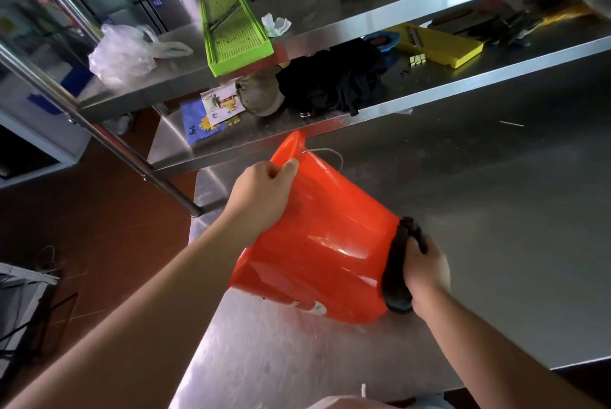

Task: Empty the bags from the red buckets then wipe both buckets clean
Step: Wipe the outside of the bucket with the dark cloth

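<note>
A red bucket [317, 236] lies tilted on its side on the steel table [496, 210], its open mouth turned away to the left and its base toward me on the right. My left hand [264, 197] grips the bucket's rim near the wire handle. A dark cloth [396, 263] is pressed against the bucket's base, and my right hand [426, 266] is closed around it. Only one red bucket shows. No bags are visible inside it.
A steel shelf unit [429, 91] stands over the table's far side, holding a green tray [234, 31], a clear plastic bag [122, 54], a yellow slicer [439, 46], dark fabric [334, 81] and paper packets [211, 114]. A shelf post [132, 150] runs down at left above the red-brown floor.
</note>
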`<move>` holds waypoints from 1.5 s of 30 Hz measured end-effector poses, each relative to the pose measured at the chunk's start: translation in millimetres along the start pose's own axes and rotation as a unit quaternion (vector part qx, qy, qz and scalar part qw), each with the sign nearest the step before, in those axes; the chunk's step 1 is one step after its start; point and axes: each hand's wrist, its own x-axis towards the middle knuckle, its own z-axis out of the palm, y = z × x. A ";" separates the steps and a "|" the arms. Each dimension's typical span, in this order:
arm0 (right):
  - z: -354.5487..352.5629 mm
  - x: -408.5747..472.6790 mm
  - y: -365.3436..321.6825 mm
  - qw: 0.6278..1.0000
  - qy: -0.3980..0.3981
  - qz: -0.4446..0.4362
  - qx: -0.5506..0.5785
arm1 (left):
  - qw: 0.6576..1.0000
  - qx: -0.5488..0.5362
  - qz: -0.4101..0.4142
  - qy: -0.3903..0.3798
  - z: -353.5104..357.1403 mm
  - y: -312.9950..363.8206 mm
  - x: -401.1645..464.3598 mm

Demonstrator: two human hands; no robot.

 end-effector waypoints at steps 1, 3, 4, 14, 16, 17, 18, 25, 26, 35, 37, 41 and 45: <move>-3.2 3.2 -6.8 1.000 0.000 -0.006 -0.005 | 1.000 -0.019 -0.004 -0.005 -2.5 0.5 1.3; -10.3 12.9 -19.8 1.000 0.002 -0.019 -0.012 | 0.996 -0.082 -0.018 -0.035 -6.9 -1.4 1.0; -13.4 18.5 -24.9 1.000 0.002 -0.020 -0.014 | 0.992 -0.110 -0.027 -0.058 -8.4 -3.6 -2.0; 8.1 -6.6 -81.4 0.978 -0.016 -0.176 -0.110 | 0.985 -0.122 -0.020 -0.123 10.3 5.5 -15.6; 25.2 -31.8 -104.6 0.964 -0.027 -0.253 -0.082 | 0.983 -0.137 -0.021 -0.123 12.9 10.1 -11.5; 35.4 -44.8 -117.8 0.953 -0.043 -0.294 -0.066 | 0.982 -0.141 -0.023 -0.126 14.2 12.3 -9.3; 45.7 -56.8 -131.5 0.940 -0.064 -0.333 -0.049 | 0.979 -0.156 -0.027 -0.131 14.7 14.4 -7.0; 69.4 -81.9 -141.8 0.892 -0.085 -0.438 -0.075 | 0.956 -0.238 -0.082 -0.149 13.8 10.5 1.7; 66.2 -78.5 -133.7 0.885 -0.076 -0.451 -0.086 | 0.956 -0.236 -0.090 -0.149 14.4 9.1 2.4; 29.2 -33.0 -36.0 0.920 0.041 -0.374 -0.111 | 0.955 -0.224 -0.164 -0.103 -3.9 -14.4 13.9; 22.2 -21.0 -23.2 0.938 0.047 -0.328 -0.101 | 0.949 -0.244 -0.171 -0.101 -4.6 -16.8 13.9; 13.7 -6.0 -19.2 0.980 0.038 -0.192 -0.047 | 0.939 -0.270 -0.187 -0.097 -4.8 -8.2 8.1; 9.1 2.2 -27.0 0.991 0.019 -0.126 -0.048 | 0.941 -0.225 -0.237 -0.084 -5.5 1.0 1.8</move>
